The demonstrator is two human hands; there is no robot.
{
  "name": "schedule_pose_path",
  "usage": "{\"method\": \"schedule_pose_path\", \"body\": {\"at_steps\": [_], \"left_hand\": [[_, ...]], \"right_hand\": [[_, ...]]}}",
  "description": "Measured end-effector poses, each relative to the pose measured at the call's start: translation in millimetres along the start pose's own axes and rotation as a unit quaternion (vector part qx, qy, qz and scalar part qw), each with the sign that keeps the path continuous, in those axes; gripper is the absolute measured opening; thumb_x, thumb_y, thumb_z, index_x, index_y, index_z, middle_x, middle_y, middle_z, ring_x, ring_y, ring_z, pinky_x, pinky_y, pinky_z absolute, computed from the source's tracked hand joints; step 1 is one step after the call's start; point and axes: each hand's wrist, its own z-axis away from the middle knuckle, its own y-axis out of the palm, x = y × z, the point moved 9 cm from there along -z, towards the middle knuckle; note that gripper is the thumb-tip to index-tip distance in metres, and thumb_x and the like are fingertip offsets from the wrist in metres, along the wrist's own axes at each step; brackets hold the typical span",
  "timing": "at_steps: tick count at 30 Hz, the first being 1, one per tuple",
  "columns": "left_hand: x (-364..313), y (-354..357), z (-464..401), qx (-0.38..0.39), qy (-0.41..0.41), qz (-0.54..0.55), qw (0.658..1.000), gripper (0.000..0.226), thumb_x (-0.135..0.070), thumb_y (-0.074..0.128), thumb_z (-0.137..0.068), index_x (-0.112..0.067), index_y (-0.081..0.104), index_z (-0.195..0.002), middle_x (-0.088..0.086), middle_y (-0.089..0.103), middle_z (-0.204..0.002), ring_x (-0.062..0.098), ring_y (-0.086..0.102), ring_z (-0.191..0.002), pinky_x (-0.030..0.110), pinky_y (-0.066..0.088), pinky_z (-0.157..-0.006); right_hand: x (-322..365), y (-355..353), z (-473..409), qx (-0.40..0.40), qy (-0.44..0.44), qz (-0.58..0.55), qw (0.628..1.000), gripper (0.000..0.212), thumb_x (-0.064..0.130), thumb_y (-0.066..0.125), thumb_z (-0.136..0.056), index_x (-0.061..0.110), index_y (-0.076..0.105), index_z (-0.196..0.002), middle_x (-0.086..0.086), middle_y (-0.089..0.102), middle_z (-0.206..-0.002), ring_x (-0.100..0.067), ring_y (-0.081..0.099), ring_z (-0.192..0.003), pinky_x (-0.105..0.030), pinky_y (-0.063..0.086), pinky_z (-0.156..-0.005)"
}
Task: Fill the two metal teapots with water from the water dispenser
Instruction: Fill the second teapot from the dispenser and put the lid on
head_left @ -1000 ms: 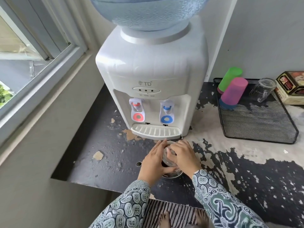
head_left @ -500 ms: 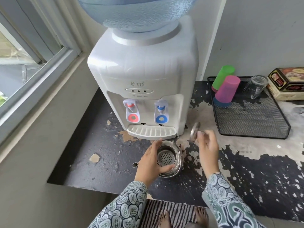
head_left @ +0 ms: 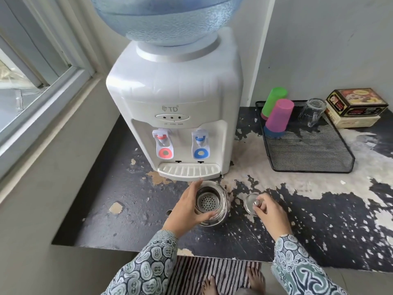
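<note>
A shiny metal teapot [head_left: 214, 204] stands on the dark counter just in front of the white water dispenser [head_left: 176, 116]. It is uncovered, and a perforated strainer shows inside. My left hand [head_left: 188, 207] grips the teapot round its left side. Its metal lid [head_left: 251, 202] lies flat on the counter to the right, and my right hand [head_left: 269, 211] pinches the lid's knob. The dispenser has a red tap [head_left: 163, 143] and a blue tap [head_left: 200, 143] above a drip tray [head_left: 188, 170]. No second teapot is in view.
A black mesh tray [head_left: 308, 150] at the right holds upturned green and pink cups [head_left: 278, 116] and a glass [head_left: 312, 112]. Boxes [head_left: 355, 107] sit behind it. A window and wall close in the left side. A striped mat and bare feet are below the counter edge.
My right hand lifted the lid off the teapot, carried it to the right and lowered it flat onto the counter. The left hand kept its grip on the teapot.
</note>
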Motion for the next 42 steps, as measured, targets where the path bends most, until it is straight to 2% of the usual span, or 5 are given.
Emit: {"method": "schedule_pose_path", "body": {"at_steps": [6,16,26,37,42], "left_hand": [[20,-16,21,-0.037,-0.014,-0.085,0.996,0.101,-0.082,0.055,-0.057,-0.027,0.026,-0.137,-0.013,0.040,-0.139,0.006,0.035,-0.129,0.037,0.023,-0.115],[36,-13,46,-0.112,-0.106,-0.053,0.987,0.103,-0.091,0.037,-0.053,-0.019,0.046,-0.127,-0.002,0.046,-0.131,0.017,0.032,-0.122,0.028,0.030,-0.103],[33,-40,18,-0.066,-0.100,-0.142,0.982,0.133,-0.100,0.015,-0.038,-0.012,0.046,-0.131,0.001,0.055,-0.116,0.018,0.037,-0.103,0.028,0.030,-0.099],[23,-73,-28,-0.022,-0.106,-0.241,0.964,0.114,-0.077,0.054,-0.047,-0.016,0.033,-0.141,0.001,0.054,-0.121,0.023,0.032,-0.118,0.038,0.028,-0.105],[30,-78,-43,-0.062,-0.080,-0.244,0.964,0.127,-0.096,0.016,-0.037,-0.018,0.048,-0.132,0.002,0.060,-0.113,0.028,0.039,-0.110,0.043,0.035,-0.099]], "right_hand": [[35,-6,11,-0.033,-0.018,-0.100,0.994,0.032,0.024,0.055,-0.087,0.012,0.049,-0.117,0.006,0.050,-0.086,-0.023,0.054,-0.091,-0.035,0.047,-0.077],[92,57,32,0.181,0.017,-0.281,0.942,0.056,0.041,0.036,-0.093,0.025,0.015,-0.143,0.001,0.018,-0.153,-0.015,0.017,-0.140,-0.024,0.015,-0.104],[123,37,5,0.173,0.039,-0.250,0.952,0.044,0.035,0.034,-0.096,0.016,0.031,-0.135,-0.014,0.045,-0.136,-0.026,0.048,-0.115,-0.035,0.035,-0.095],[146,32,-35,0.213,0.066,-0.267,0.938,0.050,0.048,0.035,-0.091,0.015,0.034,-0.128,-0.002,0.053,-0.102,-0.019,0.055,-0.091,-0.051,0.045,-0.094],[148,24,-43,0.213,0.043,-0.222,0.950,0.056,0.053,0.031,-0.091,0.010,0.031,-0.127,-0.002,0.054,-0.094,-0.018,0.057,-0.080,-0.039,0.053,-0.073]]}}
